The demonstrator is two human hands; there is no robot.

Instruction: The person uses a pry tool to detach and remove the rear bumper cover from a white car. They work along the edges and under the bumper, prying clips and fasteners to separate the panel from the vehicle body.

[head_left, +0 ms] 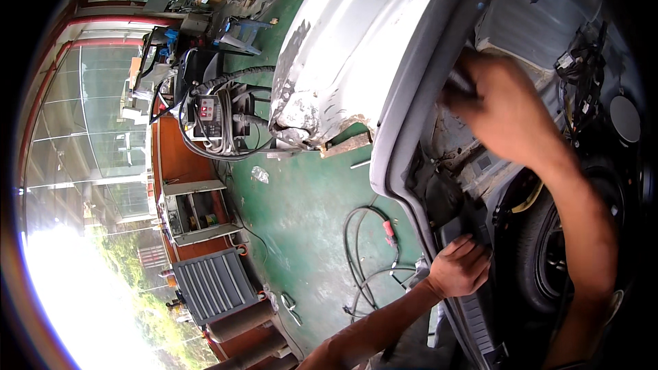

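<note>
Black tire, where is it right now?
In the head view, the black tire is right of centre, between the left hand and the right forearm.

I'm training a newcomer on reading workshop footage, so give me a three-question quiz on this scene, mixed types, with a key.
1. Where is the left hand?
A) on a tire
B) at the black trim along the car opening's edge
C) inside a drawer
2. True or false: the right hand reaches into the car opening.
3. Fill in: the looped hose or cable lies on a floor coloured ____.
Key: 1. B; 2. True; 3. green.
</note>
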